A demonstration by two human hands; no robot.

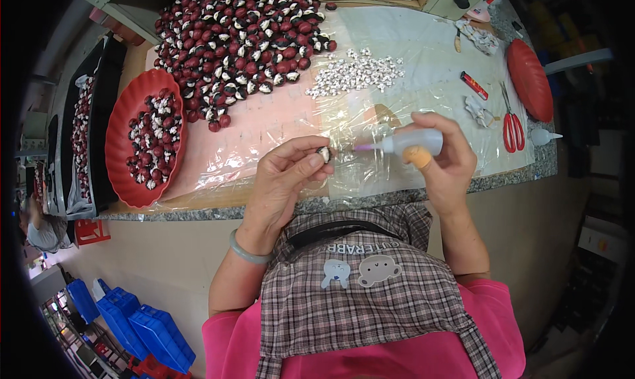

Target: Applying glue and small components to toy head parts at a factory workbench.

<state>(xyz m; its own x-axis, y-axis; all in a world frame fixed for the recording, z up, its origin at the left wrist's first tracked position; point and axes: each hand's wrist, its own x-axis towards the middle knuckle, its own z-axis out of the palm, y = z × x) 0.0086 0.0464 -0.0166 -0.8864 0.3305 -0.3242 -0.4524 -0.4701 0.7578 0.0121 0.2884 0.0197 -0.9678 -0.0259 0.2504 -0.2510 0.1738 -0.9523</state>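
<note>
Remotely I see maroon pieces (245, 42) heaped at eleven o'clock, red scissors (508, 131) past two. The left hand (286, 170) pinches a dark-and-white piece (323, 154); the right hand (453, 153) curls round a squeeze bottle (423, 141) at its three o'clock, lying nine-to-three, nozzle (376, 145) toward nine. Film (436, 101) covers the worktop (390, 196); blue crates (157, 336) at eight.

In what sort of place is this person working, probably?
Probably an assembly workshop: a large heap of red, black and white pieces lies on the table, the right hand holds a squeeze bottle, and blue crates show at lower left.
</note>
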